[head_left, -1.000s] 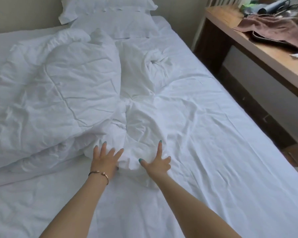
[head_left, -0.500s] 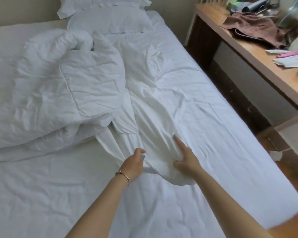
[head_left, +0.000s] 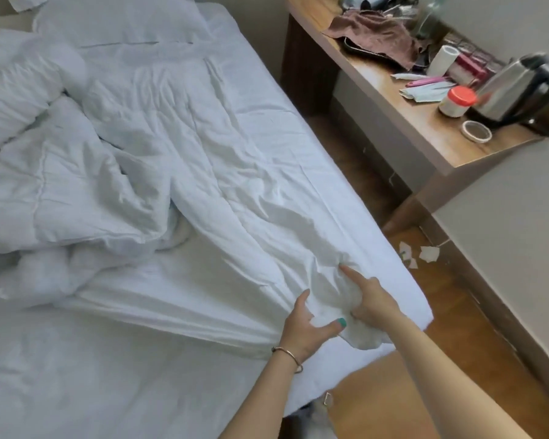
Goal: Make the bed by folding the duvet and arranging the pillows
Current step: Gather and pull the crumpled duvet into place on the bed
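Both hands hold one corner of the white duvet [head_left: 178, 160] at the bed's [head_left: 76, 391] near right corner. The left hand [head_left: 305, 327] grips the fabric with thumb and fingers spread around a fold. The right hand [head_left: 373, 301] clutches the bunched corner, index finger extended along the cloth. The duvet runs diagonally up the mattress and lies heaped at the left. Pillows [head_left: 121, 23] sit at the head. A wooden desk [head_left: 425, 128] with a kettle [head_left: 514, 90] stands just beside the bed.

One duvet [head_left: 159, 160], two hands.
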`<state>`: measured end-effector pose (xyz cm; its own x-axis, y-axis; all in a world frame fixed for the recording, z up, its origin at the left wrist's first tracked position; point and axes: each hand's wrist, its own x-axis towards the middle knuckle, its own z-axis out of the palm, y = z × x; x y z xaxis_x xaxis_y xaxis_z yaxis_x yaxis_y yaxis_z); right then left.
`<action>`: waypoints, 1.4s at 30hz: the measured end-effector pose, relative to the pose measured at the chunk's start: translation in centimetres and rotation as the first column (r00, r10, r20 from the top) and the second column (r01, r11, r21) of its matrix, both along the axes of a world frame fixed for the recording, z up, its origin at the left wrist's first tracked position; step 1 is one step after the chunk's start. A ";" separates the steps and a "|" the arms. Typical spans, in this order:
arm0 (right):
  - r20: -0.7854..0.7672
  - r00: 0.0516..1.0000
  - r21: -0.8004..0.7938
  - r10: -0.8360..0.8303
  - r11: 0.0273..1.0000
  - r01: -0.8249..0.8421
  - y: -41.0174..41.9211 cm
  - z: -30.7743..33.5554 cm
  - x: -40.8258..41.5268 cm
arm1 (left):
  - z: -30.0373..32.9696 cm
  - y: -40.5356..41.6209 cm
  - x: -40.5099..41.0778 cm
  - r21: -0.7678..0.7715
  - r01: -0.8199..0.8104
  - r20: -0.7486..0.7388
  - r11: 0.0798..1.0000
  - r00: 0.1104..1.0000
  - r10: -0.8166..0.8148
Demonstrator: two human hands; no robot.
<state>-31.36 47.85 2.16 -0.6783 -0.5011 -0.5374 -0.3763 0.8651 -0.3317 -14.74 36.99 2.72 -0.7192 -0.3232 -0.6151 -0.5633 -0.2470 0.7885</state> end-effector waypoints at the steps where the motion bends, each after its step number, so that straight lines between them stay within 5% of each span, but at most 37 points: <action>1: -0.020 1.000 0.039 0.018 0.999 -0.017 2.4 0.2 -2.3 | -0.1 3.1 -2.0 0.023 0.014 -0.009 1.000 1.000 -0.013; 6: -0.172 0.982 0.251 -0.077 0.961 0.120 15.4 2.2 -12.5 | 1.6 18.7 -12.4 0.234 0.183 -0.040 0.955 0.983 -0.179; 8: -0.230 0.962 0.252 -0.146 0.946 0.204 19.3 2.2 -14.6 | 1.7 22.5 -15.2 0.207 0.289 0.015 0.935 0.954 -0.298; 12: -0.222 0.972 0.164 -0.083 0.979 0.121 20.9 0.3 -17.3 | -2.6 20.9 -17.4 -0.133 0.339 0.214 0.931 0.927 -0.307; 15: -0.068 0.988 0.144 -0.137 0.979 0.146 20.9 -3.1 -17.6 | -5.5 15.7 -16.0 -0.505 0.542 0.426 0.672 0.833 -0.352; 19: -0.083 0.983 0.160 -0.162 0.972 0.174 21.1 -5.3 -16.9 | -7.5 11.7 -14.0 -0.562 0.636 0.593 0.530 0.756 -0.278; 23: -0.141 0.990 0.329 -0.016 0.942 0.062 20.6 -6.6 -14.6 | -8.7 10.8 -10.9 -0.497 0.711 0.639 0.497 0.688 -0.345; 26: -0.224 0.974 0.308 -0.019 0.947 0.089 19.2 -7.9 -11.8 | -9.4 10.9 -8.0 -0.506 0.704 0.623 0.498 0.698 -0.354; 31: 0.113 0.993 0.198 -0.031 0.980 0.008 14.6 -8.9 -4.4 | -10.3 11.7 -2.0 -0.454 0.768 0.700 0.452 0.621 -0.353; 38: -0.191 0.976 0.001 0.107 0.994 -0.108 8.3 -7.4 3.7 | -8.6 8.7 4.9 -0.523 0.620 0.637 0.585 0.740 -0.215; 42: -0.192 0.923 0.007 0.334 0.941 -0.339 2.8 -6.1 7.0 | -7.9 4.0 9.5 -0.535 0.608 0.699 0.587 0.709 -0.096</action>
<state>-24.38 50.66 -3.89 -0.5548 -0.7290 -0.4010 -0.7009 0.6692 -0.2468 -5.25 41.00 -5.17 -0.4852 -0.6150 -0.6216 -0.8321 0.5431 0.1124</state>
